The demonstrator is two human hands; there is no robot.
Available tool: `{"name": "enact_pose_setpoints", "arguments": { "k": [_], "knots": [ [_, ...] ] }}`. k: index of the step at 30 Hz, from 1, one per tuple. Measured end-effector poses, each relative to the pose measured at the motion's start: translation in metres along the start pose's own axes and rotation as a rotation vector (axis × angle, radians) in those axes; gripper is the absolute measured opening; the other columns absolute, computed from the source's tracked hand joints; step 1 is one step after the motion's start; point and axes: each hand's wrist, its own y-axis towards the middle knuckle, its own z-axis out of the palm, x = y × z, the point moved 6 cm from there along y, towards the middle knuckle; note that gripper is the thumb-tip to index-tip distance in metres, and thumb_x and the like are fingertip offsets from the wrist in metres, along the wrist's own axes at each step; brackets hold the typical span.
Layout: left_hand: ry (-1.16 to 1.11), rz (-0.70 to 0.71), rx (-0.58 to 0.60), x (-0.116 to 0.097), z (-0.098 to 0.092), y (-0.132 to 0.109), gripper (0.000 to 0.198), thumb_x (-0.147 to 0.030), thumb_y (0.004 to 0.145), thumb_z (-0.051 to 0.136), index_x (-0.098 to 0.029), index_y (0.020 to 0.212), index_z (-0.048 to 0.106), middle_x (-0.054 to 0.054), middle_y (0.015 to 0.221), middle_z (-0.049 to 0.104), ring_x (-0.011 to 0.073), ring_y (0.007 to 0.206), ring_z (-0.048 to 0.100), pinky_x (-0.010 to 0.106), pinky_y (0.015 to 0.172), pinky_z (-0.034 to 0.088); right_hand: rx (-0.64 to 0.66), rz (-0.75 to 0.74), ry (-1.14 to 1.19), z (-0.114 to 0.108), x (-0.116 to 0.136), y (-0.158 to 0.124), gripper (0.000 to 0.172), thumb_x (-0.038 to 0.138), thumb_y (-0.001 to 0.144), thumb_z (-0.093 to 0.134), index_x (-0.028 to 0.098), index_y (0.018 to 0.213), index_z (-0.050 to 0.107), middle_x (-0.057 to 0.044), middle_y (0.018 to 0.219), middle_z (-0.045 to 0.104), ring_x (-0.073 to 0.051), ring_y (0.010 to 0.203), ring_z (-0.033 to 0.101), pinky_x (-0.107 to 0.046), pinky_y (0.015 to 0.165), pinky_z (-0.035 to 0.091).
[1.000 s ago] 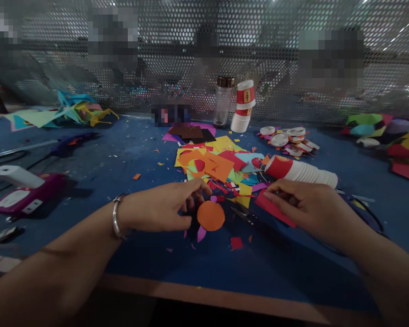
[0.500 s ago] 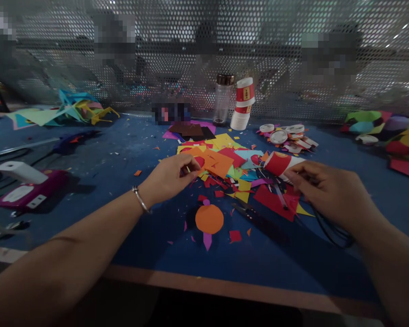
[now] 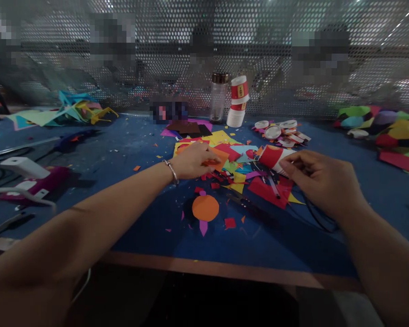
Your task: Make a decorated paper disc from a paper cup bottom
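My left hand (image 3: pixel 197 160), with a silver bracelet at the wrist, is over the pile of coloured paper, its fingers bent above an orange sheet (image 3: pixel 222 159); whether it grips the sheet is unclear. My right hand (image 3: pixel 310 172) has its thumb and fingers closed at the rim of a red and white paper cup (image 3: pixel 271 156) lying on its side. Nearer me lies an orange paper disc (image 3: pixel 205 208) with purple pieces poking out at top and bottom. Dark scissors (image 3: pixel 245 203) rest to its right, beside a red sheet (image 3: pixel 268 193).
A glass bottle (image 3: pixel 218 97) and stacked cups (image 3: pixel 237 102) stand at the back by a perforated metal screen. Flattened cup pieces (image 3: pixel 272 132) lie right of them. At left are a glue gun (image 3: pixel 73 140) and a purple power strip (image 3: pixel 51 181) with cables.
My left hand has moved right, further over the orange paper. My right hand stays at the cup. The view has shifted slightly.
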Motion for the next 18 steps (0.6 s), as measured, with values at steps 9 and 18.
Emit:
{"name": "enact_pose_setpoints", "arguments": {
  "k": [9, 18],
  "knots": [
    [-0.028, -0.075, -0.214, 0.024, -0.008, 0.007, 0.033, -0.032, 0.091, 0.069, -0.017, 0.121, 0.074, 0.011, 0.111, 0.07, 0.0258, 0.11, 0.062, 0.041, 0.102, 0.049, -0.149, 0.213, -0.075, -0.029, -0.033, 0.008, 0.02, 0.041, 0.069, 0.06, 0.024, 0.074, 0.068, -0.003, 0.059, 0.066, -0.019, 0.055, 0.058, -0.033, 0.057, 0.042],
    [-0.232, -0.183, -0.232, 0.029, -0.032, -0.039, 0.022, -0.027, 0.091, 0.06, -0.02, 0.103, 0.077, 0.006, 0.103, 0.078, 0.0167, 0.086, 0.068, 0.03, 0.081, 0.053, -0.105, 0.409, -0.253, -0.061, -0.064, -0.023, 0.03, 0.055, 0.075, 0.062, 0.027, 0.064, 0.06, -0.007, 0.057, 0.066, -0.025, 0.055, 0.06, -0.038, 0.058, 0.042]
  ]
}}
